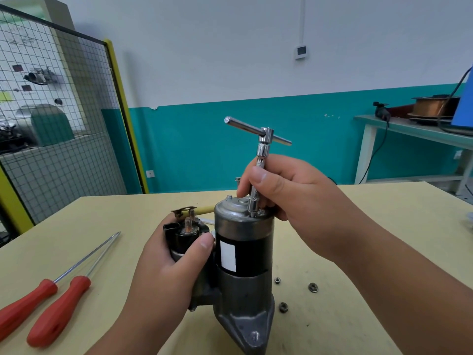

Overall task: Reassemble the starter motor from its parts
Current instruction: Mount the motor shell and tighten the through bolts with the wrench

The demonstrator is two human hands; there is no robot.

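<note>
Table (358,213), starter motor (243,254), right hand (289,190) gripping wrench (263,147)

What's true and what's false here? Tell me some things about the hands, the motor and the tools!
1. The right hand holds the T-handle socket wrench down on top of the starter motor. True.
2. The left hand lies flat on the table. False: it grips the solenoid at the motor's side.
3. Two red-handled screwdrivers lie on the table. True.
4. Three loose nuts sit on the motor's top. False: they lie on the table beside its base.
</note>
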